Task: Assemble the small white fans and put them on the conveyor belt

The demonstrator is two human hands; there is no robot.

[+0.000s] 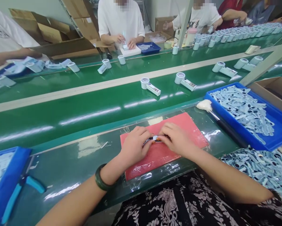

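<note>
Black flowered cloth (pixel 178 204) on the person's lap is closest to us, at 6 o'clock. Now look from left to right.

Far left, at 8 o'clock, sits a blue tray (pixel 6 179) with blue-handled pliers (pixel 20 191) lying beside it on the bench (pixel 67 166).

Next comes the left hand (pixel 133 146), with a dark green bangle (pixel 102 182) on its wrist. It rests on a pink mat (pixel 164 153) in the middle of the bench. Its fingers are curled and pinched on the left end of a small thin strip (pixel 154 138).

The right hand (pixel 178 139) is just beside it, at 3 o'clock from the left hand. Its fingers are pinched on the right end of the same strip. So the strip lies on the mat, between the two hands, held at both ends. It is too small to tell more about it.

It looks like the person is working the little strip with the fingertips, maybe peeling or pressing it. The next move would need a slow, careful pull or push, because the piece is thin and small.

Further right, at 2 o'clock, a blue bin (pixel 256 122) holds many pale blue strips. A brush (pixel 211 110) with a white tip lies next to it. More pale strips are piled (pixel 260 166) at 4 o'clock.

Across the green belt (pixel 84 103), at 12 o'clock, little white fans (pixel 150 85) ride along, and other people work.
</note>
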